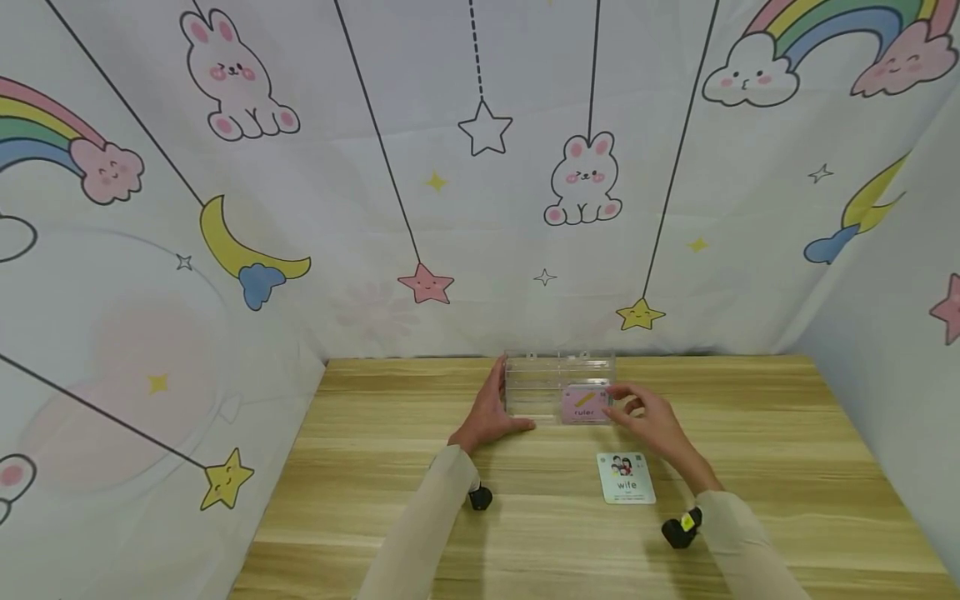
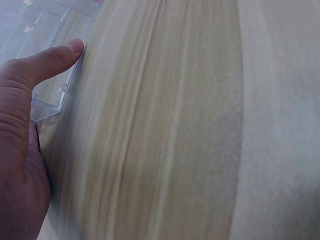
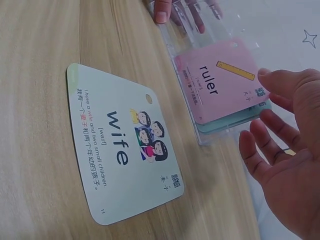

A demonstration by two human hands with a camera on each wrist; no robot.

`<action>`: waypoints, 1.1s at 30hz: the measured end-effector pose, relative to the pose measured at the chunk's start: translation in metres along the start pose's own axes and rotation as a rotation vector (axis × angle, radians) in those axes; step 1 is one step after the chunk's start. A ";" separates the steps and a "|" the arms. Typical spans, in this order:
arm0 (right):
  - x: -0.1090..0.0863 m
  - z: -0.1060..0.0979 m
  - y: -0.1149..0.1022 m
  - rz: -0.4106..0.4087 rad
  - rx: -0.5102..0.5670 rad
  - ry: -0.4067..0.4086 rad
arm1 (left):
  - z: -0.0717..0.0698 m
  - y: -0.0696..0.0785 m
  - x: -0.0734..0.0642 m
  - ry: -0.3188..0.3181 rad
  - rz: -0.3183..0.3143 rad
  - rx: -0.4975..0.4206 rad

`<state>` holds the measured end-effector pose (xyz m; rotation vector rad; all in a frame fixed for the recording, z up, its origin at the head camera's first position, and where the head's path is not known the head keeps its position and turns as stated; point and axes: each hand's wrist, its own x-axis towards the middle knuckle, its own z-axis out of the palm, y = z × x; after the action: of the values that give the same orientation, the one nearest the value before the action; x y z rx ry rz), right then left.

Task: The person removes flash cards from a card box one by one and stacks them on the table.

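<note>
At the left end of the clear box [image 1: 532, 390], the left hand [image 1: 491, 414] has fingers clamped on it, seemingly for steadiness, while the right hand [image 1: 654, 417] touches the ruler card [image 1: 581, 404] in its near right corner, fingers pinching or not I cannot tell.

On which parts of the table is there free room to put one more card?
Bare table lies left of the left hand, right of the right hand, and between the left camera and the wife card. It is crowded at the box: both hands are there, and the ruler card sits inside.
</note>
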<state>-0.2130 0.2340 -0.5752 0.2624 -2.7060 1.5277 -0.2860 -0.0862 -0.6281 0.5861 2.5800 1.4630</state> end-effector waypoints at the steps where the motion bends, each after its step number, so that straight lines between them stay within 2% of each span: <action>1: 0.000 0.001 0.000 -0.004 0.008 0.007 | 0.000 0.000 0.000 0.000 0.001 0.000; 9: -0.001 0.006 0.001 -0.036 0.059 0.028 | 0.001 -0.001 0.000 0.009 0.025 -0.009; 17: -0.001 0.012 0.001 -0.057 0.011 -0.007 | 0.000 -0.001 -0.001 0.011 0.027 -0.014; 24: 0.003 0.013 -0.002 -0.059 -0.001 0.004 | 0.000 0.002 -0.002 0.003 0.004 -0.014; 33: 0.005 0.008 -0.013 -0.087 -0.015 0.021 | 0.000 0.003 -0.002 0.009 0.022 -0.010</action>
<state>-0.2158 0.2200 -0.5679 0.3559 -2.6512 1.4791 -0.2839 -0.0859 -0.6260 0.6102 2.5796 1.4876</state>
